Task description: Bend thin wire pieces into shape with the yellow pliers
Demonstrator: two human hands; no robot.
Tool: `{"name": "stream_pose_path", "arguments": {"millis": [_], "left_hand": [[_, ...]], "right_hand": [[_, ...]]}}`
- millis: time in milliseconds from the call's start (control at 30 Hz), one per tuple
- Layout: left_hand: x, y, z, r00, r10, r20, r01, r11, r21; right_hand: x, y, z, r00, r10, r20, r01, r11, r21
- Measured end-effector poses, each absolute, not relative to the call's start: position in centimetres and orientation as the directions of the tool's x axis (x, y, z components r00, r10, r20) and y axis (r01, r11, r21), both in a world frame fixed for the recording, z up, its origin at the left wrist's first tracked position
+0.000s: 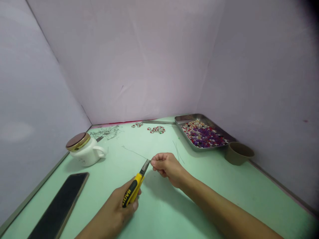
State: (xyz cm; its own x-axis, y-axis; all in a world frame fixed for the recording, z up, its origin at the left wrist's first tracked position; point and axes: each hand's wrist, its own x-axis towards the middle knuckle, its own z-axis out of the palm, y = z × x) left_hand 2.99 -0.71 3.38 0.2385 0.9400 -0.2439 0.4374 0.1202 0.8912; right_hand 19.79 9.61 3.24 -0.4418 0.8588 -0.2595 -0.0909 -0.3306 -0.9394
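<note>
Lettering on yellow-black pliers (134,187) could not be surely read | pliers were gripped by left hand (122,203) | thin wire (134,152) at tips was pinched by right hand (168,168) | seen from tips: smartphone (61,205) 8 o'clock, lidded mug (86,154) 9, bead tray (214,128) 2, brown bowl (236,158) 3

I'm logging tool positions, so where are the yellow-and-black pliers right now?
In the head view, the yellow-and-black pliers are below and slightly left of the middle, held in the left hand, their tip close to the right hand.

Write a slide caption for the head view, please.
Left hand holds yellow-handled pliers at a thin wire, beside the right hand.
</note>
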Motion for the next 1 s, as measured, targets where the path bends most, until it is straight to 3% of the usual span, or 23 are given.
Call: {"name": "stream_pose_path", "arguments": {"millis": [333,567,833,1000], "left_hand": [[3.2,-1.0,3.2,0.184,0.958,-0.218,0.560,0.080,0.825],[2.8,-0.7,4.3,0.386,0.904,-0.183,0.375,0.028,0.927],[3.2,-1.0,4.4,0.165,0.974,-0.157,0.550,0.041,0.834],[3.1,-0.8,3.4,0.123,0.989,-0.082,0.643,-0.016,0.765]], "right_hand": [[19.7,9.6,3.4,-0.434,0.854,-0.285,-0.089,-0.356,-0.930],[20.0,9.3,4.0,-0.422,0.878,-0.223,-0.091,-0.286,-0.954],[20.0,9.2,4.2,-0.424,0.887,-0.185,-0.033,-0.220,-0.975],[19.9,9.4,3.8,-0.423,0.880,-0.215,0.028,-0.224,-0.974]]}}
